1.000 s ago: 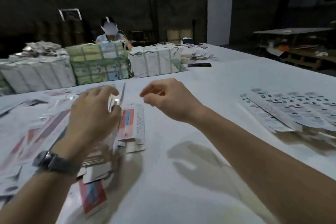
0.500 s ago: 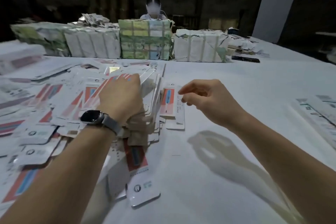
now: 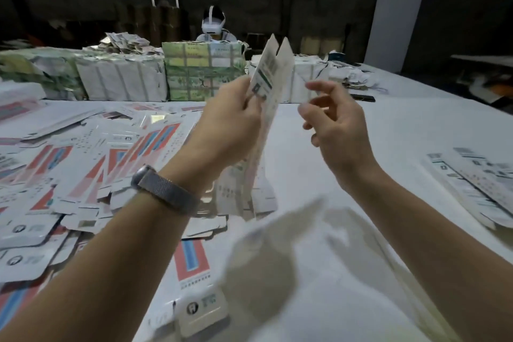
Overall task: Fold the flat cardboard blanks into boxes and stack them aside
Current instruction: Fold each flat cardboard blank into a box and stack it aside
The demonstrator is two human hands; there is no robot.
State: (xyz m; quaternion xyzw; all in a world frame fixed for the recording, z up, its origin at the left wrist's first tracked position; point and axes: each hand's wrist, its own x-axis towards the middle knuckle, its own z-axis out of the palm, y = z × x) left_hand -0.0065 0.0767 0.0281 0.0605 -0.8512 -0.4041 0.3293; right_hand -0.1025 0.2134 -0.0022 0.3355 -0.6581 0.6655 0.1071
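Lifted off the pile since half a second ago, blank (image 3: 270,97) stands long-axis upright pinched in left hand (image 3: 230,122); right hand (image 3: 337,126), loosely curled and empty, hovers just beside it.

The left hand (image 3: 230,122), raised, pinches a long printed white cardboard blank (image 3: 266,108); the right hand (image 3: 336,125) hovers beside it, fingers loosely curled.

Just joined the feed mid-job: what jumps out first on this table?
Centre frame, the left hand holds one long printed blank upright, with the right hand open beside it, not touching. A sprawling heap of red-and-blue flat blanks covers the table's left side; wrapped bundles line the far edge.
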